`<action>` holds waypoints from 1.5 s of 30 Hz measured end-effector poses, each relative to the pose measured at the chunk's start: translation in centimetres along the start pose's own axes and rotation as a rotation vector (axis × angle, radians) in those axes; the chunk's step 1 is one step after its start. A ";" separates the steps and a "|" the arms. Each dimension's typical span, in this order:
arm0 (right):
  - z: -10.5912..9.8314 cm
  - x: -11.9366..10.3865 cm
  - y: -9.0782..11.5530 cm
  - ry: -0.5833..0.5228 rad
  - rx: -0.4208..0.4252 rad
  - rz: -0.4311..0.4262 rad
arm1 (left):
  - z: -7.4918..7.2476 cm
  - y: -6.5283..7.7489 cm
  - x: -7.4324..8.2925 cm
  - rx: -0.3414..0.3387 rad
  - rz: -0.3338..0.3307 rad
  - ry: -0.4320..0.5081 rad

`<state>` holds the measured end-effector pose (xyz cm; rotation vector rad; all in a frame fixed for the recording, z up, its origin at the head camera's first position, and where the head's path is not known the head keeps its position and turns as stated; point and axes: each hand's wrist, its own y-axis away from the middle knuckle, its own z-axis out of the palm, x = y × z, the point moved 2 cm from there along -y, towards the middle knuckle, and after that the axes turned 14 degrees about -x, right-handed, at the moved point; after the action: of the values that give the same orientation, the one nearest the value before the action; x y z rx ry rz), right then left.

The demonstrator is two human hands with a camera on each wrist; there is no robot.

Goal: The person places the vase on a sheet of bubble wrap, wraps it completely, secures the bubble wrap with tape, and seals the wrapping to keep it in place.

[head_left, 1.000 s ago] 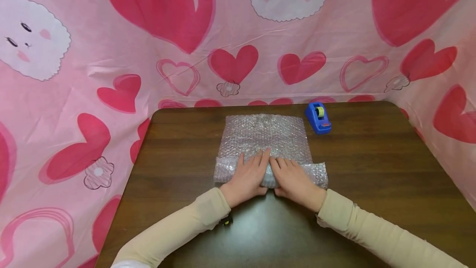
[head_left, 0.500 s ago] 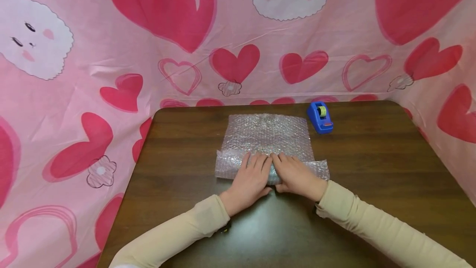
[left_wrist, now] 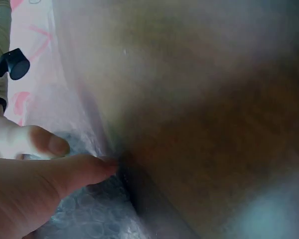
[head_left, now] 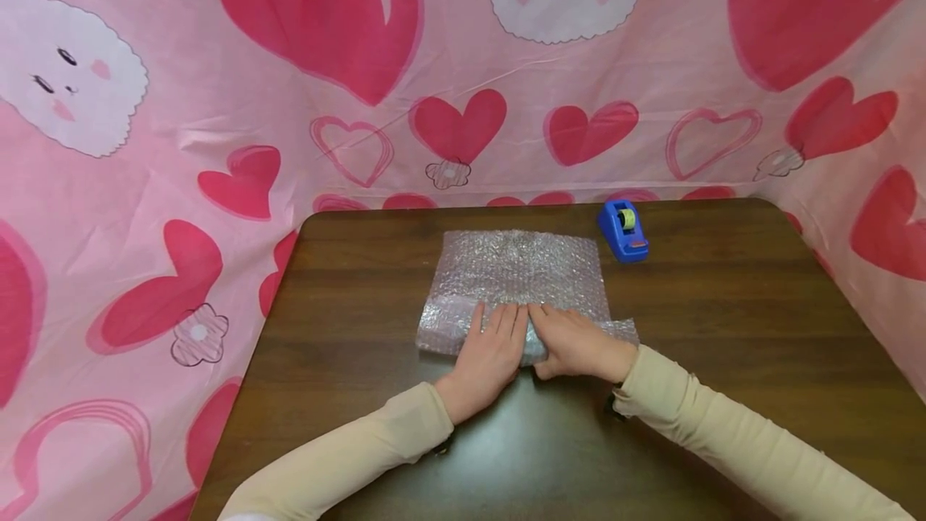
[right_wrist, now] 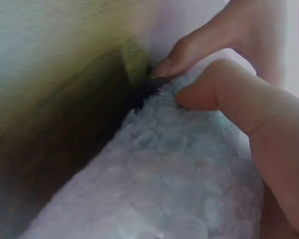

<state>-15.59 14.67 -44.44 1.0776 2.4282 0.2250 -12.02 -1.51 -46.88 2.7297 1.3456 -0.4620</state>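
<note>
A sheet of clear bubble wrap (head_left: 521, 268) lies on the table, its near end rolled into a thick tube. My left hand (head_left: 486, 356) grips the roll left of its middle, fingers over the top and thumb at the near side. Close beside it my right hand (head_left: 579, 340) holds the roll the same way, the fingertips of both hands almost meeting. In the left wrist view, the left thumb (left_wrist: 84, 172) presses the roll's near side. The right wrist view shows the right thumb (right_wrist: 224, 89) bent against the bubbles. Whatever is inside the roll is hidden.
A blue tape dispenser (head_left: 624, 231) with a yellowish roll stands at the table's back right, beyond the sheet. The dark wooden table (head_left: 723, 304) extends on both sides. A pink heart-patterned cloth (head_left: 463, 47) hangs behind and at the sides.
The roll and both hands went slightly away from me, then back nearer. The sheet's far edge has come a little nearer, and the flat part looks shorter. The dispenser has stayed put.
</note>
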 end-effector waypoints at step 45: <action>3.1 -1.9 0.6 0.515 0.410 0.103 | -0.4 -1.7 -1.8 -0.213 0.008 0.392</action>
<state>-12.59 13.59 -46.24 1.4700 2.9656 0.0352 -14.27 -1.82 -45.88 2.7320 1.3625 0.2212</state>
